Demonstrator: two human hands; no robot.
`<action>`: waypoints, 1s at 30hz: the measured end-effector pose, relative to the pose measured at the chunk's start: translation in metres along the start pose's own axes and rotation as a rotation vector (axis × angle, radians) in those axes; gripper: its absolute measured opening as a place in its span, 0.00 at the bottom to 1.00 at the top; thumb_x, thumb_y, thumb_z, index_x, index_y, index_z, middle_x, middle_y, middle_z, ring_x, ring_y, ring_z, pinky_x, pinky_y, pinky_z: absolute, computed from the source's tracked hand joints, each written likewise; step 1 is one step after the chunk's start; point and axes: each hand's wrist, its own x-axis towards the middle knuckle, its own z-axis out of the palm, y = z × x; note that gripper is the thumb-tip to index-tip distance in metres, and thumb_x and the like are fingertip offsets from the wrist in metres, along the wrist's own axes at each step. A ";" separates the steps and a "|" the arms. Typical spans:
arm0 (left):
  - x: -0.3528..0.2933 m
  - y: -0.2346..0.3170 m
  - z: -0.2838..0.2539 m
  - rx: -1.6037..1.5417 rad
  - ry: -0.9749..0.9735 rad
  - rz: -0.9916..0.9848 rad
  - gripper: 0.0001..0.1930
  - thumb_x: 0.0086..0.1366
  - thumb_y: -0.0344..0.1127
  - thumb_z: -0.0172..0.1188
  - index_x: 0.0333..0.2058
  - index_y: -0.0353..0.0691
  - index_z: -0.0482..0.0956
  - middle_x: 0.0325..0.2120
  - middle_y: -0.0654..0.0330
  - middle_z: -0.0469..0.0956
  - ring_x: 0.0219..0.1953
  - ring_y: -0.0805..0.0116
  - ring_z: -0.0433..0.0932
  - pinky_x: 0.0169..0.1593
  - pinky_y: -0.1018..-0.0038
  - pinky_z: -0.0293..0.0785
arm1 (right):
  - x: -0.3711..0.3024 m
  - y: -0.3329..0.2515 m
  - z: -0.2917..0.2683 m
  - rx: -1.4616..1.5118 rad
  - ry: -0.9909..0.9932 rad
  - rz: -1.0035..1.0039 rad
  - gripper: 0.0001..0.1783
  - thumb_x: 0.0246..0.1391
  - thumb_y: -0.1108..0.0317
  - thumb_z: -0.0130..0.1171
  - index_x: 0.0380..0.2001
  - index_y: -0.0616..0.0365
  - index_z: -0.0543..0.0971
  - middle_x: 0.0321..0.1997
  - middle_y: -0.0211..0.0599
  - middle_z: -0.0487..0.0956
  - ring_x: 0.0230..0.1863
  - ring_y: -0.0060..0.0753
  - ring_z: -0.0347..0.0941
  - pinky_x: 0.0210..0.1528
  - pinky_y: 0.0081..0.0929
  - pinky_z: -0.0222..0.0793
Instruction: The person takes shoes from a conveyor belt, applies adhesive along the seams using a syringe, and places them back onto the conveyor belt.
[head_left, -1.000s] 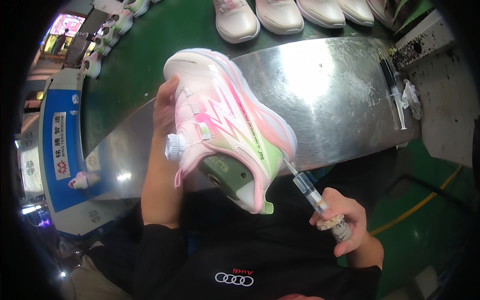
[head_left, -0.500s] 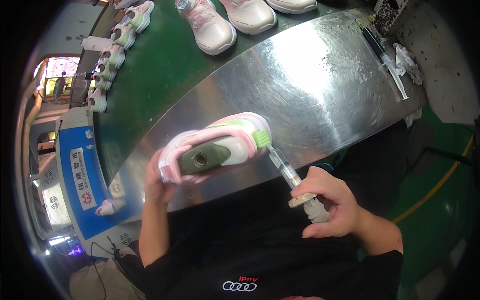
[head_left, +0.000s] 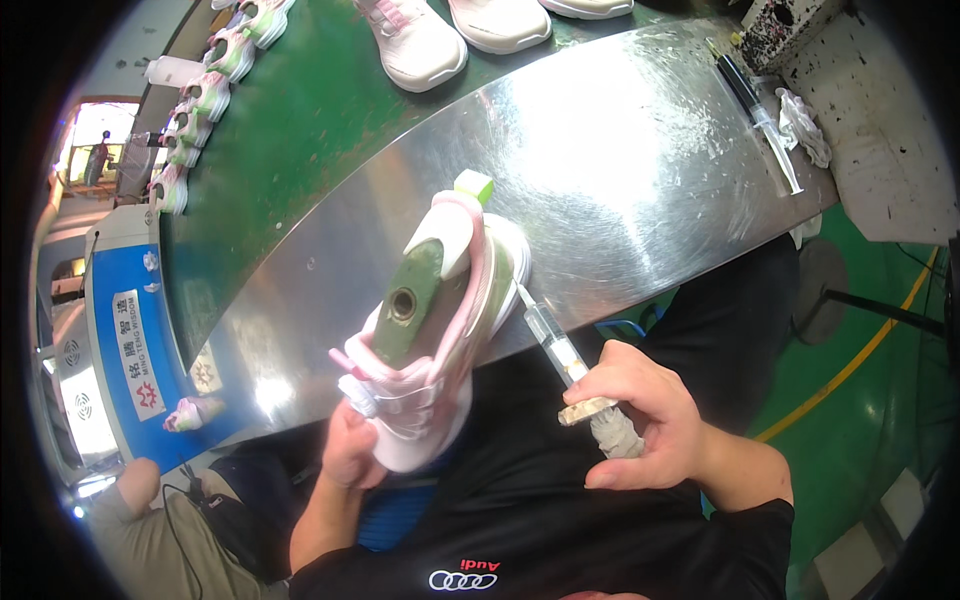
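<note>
My left hand (head_left: 352, 447) grips a pink and white sneaker (head_left: 425, 410) by its toe end, tilting it over the near edge of the metal table. A dark green shoe last (head_left: 412, 290) fills the shoe's opening, with a round hole in its top. The green heel tab points up and away from me. In my right hand (head_left: 645, 410) is a clear syringe (head_left: 553, 340), its plunger end wrapped in whitish material. Its thin tip lies close to the side of the sole near the heel; whether it touches, I cannot tell.
The metal table (head_left: 620, 180) curves beside a green surface (head_left: 270, 190) bearing pale sneakers (head_left: 495, 22) at the far side and a row of smaller shoes (head_left: 205, 95) at left. Another syringe (head_left: 760, 120) lies far right by a crumpled white cloth (head_left: 803, 128). Someone's knee (head_left: 140, 482) shows lower left.
My left hand has swung the sneaker round, so its heel points away and its toe comes nearer me. The syringe tip has gone from the heel tab to beside the sole.
</note>
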 end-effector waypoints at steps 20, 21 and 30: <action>0.049 -0.069 0.050 -0.532 -0.520 -0.325 0.39 0.48 0.16 0.58 0.60 0.38 0.55 0.55 0.55 0.65 0.58 0.57 0.64 0.60 0.60 0.59 | -0.026 -0.084 -0.018 -0.079 -0.192 0.225 0.32 0.28 0.55 0.75 0.38 0.62 0.78 0.31 0.31 0.79 0.26 0.25 0.62 0.27 0.22 0.53; 0.051 -0.070 0.052 -0.483 -0.536 -0.341 0.37 0.49 0.16 0.58 0.59 0.38 0.57 0.54 0.55 0.66 0.58 0.57 0.64 0.60 0.60 0.59 | -0.029 -0.090 -0.020 -0.099 -0.183 0.227 0.32 0.27 0.53 0.75 0.36 0.61 0.78 0.29 0.30 0.80 0.24 0.25 0.62 0.26 0.23 0.52; 0.077 -0.068 0.083 -0.450 -0.626 -0.343 0.27 0.51 0.15 0.57 0.52 0.37 0.67 0.48 0.55 0.71 0.52 0.61 0.70 0.55 0.67 0.68 | -0.044 -0.133 -0.028 -0.286 -0.178 0.225 0.33 0.27 0.49 0.74 0.36 0.58 0.78 0.27 0.31 0.80 0.19 0.24 0.60 0.24 0.23 0.48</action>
